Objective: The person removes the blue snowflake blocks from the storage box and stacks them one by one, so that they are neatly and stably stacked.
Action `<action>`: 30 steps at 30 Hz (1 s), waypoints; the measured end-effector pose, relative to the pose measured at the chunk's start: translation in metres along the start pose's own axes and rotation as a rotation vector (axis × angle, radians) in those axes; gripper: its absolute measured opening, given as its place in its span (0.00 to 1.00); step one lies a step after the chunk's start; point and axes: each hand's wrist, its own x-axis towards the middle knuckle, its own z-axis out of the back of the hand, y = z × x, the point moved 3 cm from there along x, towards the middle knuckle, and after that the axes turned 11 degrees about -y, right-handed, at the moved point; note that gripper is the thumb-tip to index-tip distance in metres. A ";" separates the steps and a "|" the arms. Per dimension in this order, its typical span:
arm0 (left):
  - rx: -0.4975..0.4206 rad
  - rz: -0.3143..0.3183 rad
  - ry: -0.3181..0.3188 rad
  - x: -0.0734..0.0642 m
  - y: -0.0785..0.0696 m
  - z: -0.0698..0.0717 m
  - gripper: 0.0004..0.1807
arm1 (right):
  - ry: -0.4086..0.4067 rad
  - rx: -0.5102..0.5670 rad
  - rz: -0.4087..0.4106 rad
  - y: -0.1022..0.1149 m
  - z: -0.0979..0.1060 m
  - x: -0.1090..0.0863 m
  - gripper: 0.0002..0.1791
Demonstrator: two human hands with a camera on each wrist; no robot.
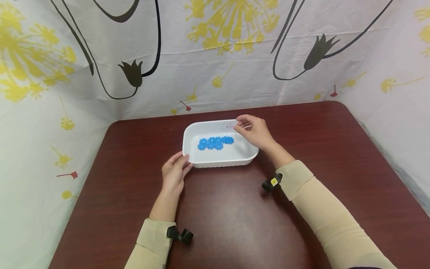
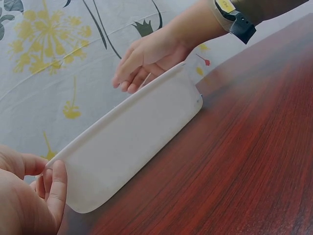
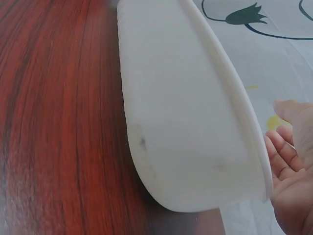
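A white plastic tray (image 1: 220, 164) with rounded corners stands on the table. Several blue notched discs (image 1: 215, 143), like snowflake building pieces, lie clustered on its floor. My left hand (image 1: 175, 172) pinches the tray's near left corner, thumb over the rim and fingers against the outer wall; the left wrist view shows this hand (image 2: 34, 191) too. Over the tray's right end hovers my right hand (image 1: 255, 131), its fingers loosely bent and nothing seen between them. From the right wrist, that hand (image 3: 293, 156) appears beyond the rim, thumb apart from the fingers.
The dark red wooden table (image 1: 221, 216) extends around the tray on every side. Behind and beside it hangs a white cloth (image 1: 188, 56) printed with yellow and grey flowers. Each forearm wears a black strap, such as the right one (image 1: 271, 183).
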 end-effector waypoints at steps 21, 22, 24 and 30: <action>-0.004 -0.010 0.012 0.000 0.001 0.000 0.22 | 0.143 -0.077 0.029 0.007 -0.029 0.006 0.17; -0.004 -0.010 0.013 0.000 0.001 0.000 0.22 | 0.151 -0.094 0.023 0.006 -0.030 0.007 0.17; -0.003 -0.009 0.014 0.001 0.001 0.000 0.22 | 0.164 -0.126 0.013 0.005 -0.032 0.007 0.18; 0.000 -0.005 0.014 0.001 0.001 0.001 0.22 | 0.214 -0.241 0.019 0.002 -0.037 0.009 0.17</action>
